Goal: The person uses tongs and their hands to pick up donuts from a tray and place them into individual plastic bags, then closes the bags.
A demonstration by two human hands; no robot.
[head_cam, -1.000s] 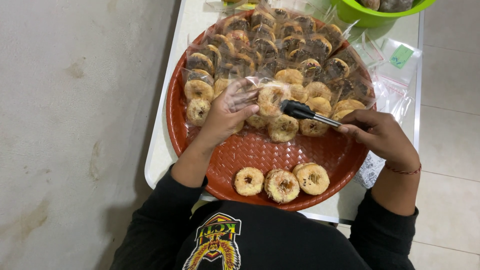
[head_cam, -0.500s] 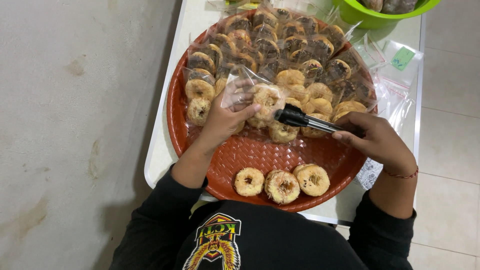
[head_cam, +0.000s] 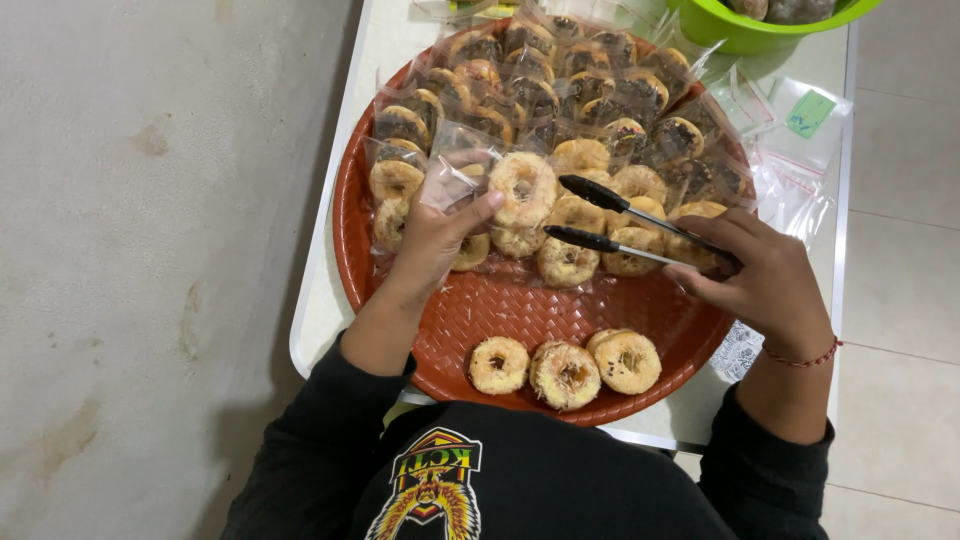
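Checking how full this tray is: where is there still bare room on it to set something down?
Bare weave on the red tray runs between the three unwrapped doughnuts near the person and the doughnut pile under the tongs. The far half is crowded with bagged doughnuts. The white table shows only narrow strips.

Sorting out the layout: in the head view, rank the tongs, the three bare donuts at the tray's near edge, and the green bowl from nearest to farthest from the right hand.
1. Tongs, held in the right hand.
2. Three bare donuts, at the tray's near edge, lower left of it.
3. Green bowl, at the table's far end.
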